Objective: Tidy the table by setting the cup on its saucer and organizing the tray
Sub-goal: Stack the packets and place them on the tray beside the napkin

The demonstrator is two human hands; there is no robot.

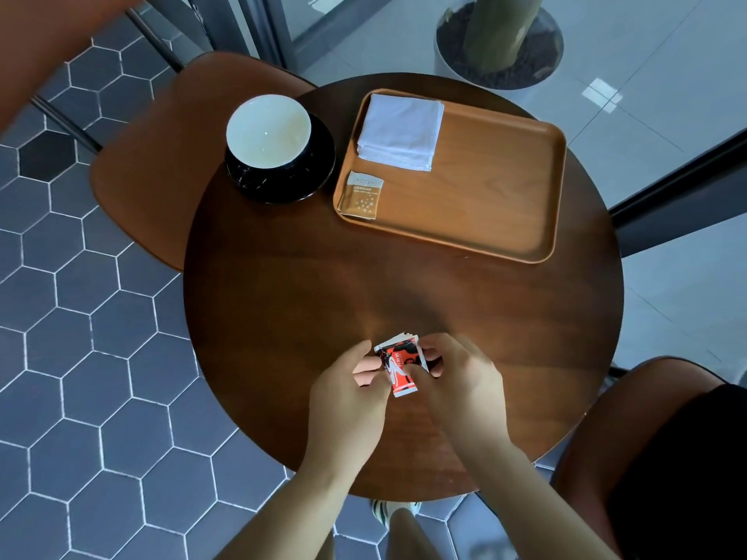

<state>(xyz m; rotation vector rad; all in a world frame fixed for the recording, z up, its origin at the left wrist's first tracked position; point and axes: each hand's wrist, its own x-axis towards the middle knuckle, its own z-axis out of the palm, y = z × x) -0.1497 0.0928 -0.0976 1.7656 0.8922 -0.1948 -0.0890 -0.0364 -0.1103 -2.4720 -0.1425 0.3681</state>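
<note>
Pinching half-hidden packets (399, 367): left hand (351, 383), right hand (458, 377).

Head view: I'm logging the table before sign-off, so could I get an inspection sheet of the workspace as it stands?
Surface: round dark wooden table.
Job's things: cup stands on its black saucer; wooden tray holds folded napkins at its far left and a tan sachet in its near left corner; red sachets are held over the table's near side.
Clutter: nothing seen.
Grippers: left hand and right hand both pinch the red sachets.
Cables: nothing seen.
Surroundings: brown chair beside the cup, second chair at near right, planter, hexagon-tiled floor.
</note>
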